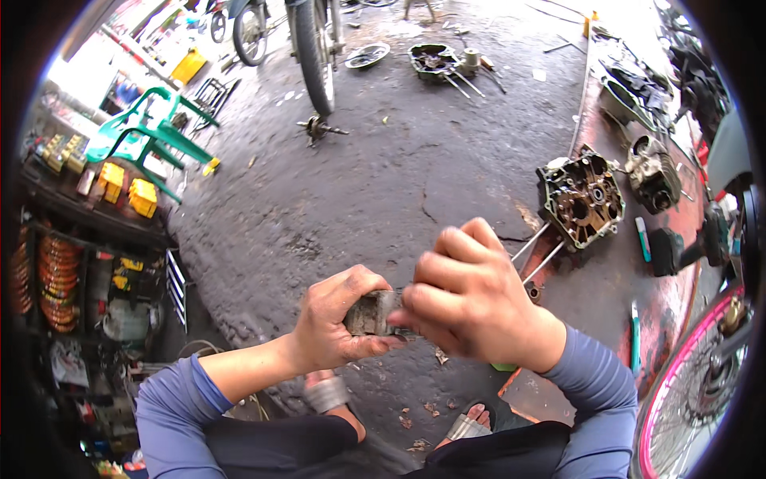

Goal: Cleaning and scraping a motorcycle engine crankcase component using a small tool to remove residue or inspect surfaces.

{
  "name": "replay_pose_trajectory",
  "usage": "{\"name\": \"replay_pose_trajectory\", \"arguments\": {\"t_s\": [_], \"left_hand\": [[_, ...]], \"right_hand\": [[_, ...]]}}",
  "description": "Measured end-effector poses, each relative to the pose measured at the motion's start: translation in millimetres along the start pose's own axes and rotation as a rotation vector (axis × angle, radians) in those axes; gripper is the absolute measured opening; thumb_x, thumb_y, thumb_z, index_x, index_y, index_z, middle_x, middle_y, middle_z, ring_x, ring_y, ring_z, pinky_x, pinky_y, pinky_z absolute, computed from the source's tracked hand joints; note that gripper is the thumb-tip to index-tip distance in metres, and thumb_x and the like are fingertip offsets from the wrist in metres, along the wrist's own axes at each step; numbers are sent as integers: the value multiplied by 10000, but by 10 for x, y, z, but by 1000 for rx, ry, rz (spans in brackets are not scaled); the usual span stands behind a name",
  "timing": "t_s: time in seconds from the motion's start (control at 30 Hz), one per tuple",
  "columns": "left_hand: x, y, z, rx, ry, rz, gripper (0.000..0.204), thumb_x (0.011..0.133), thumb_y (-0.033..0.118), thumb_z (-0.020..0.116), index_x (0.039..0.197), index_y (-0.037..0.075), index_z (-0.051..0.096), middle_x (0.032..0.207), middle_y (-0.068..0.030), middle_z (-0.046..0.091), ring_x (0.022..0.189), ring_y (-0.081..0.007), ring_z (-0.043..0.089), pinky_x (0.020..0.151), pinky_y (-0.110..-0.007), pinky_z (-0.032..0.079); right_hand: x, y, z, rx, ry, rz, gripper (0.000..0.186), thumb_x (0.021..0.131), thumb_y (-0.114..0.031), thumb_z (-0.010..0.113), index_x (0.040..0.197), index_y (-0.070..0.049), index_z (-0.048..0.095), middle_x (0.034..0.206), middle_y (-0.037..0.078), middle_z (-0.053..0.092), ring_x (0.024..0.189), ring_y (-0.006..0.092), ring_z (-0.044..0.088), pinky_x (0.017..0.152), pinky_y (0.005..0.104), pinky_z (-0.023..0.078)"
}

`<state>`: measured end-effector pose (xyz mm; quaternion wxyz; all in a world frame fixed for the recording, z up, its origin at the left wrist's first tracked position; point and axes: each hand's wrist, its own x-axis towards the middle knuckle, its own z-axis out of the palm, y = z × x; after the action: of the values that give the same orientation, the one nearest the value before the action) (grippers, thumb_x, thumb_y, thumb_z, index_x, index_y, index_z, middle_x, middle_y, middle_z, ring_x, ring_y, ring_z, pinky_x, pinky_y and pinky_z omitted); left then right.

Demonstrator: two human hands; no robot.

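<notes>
A small, dirty grey metal part [369, 314], blocky or round-sided, is gripped between the thumb and fingers of my left hand [339, 315]. Its exact kind cannot be made out. Right beside it, my right hand [471, 299] is curled closed, fingertips and thumb at the part's right end. Whatever those fingers pinch is hidden behind them and slightly blurred. Both hands are held above the dark floor, in front of my knees.
An opened engine crankcase half [584, 199] lies on the right, a cylinder head [653, 172] beside it. Green-handled tools [636, 339], a power tool [678, 249] and a pink-rimmed wheel [658, 399] are near. A gear shaft [321, 129] and green chair [155, 128] stand farther off.
</notes>
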<state>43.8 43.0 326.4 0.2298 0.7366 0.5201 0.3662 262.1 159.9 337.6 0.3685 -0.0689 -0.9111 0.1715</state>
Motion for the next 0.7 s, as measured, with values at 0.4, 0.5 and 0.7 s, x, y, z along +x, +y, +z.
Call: {"name": "replay_pose_trajectory", "arguments": {"t_s": [0.4, 0.5, 0.7], "left_hand": [[202, 71, 235, -70, 42, 150, 649, 700, 541, 931, 1022, 27, 700, 896, -115, 706, 789, -284, 703, 703, -381, 557], [88, 27, 214, -76, 71, 154, 655, 679, 536, 944, 1014, 30, 700, 877, -112, 705, 763, -275, 701, 685, -374, 554], [-209, 33, 126, -101, 134, 117, 600, 691, 458, 958, 1023, 36, 691, 890, -119, 693, 772, -288, 701, 668, -380, 555]], "right_hand": [[-59, -51, -185, -175, 87, -40, 317, 816, -271, 788, 731, -131, 517, 746, 8, 520, 710, 216, 502, 656, 390, 355], [-96, -211, -134, -163, 62, -70, 316, 820, -274, 788, 734, -128, 521, 757, 11, 526, 706, 216, 493, 655, 395, 354], [-59, -414, 19, -163, 8, -73, 315, 837, -279, 773, 737, -122, 519, 777, 26, 520, 725, 221, 495, 663, 392, 354]]}}
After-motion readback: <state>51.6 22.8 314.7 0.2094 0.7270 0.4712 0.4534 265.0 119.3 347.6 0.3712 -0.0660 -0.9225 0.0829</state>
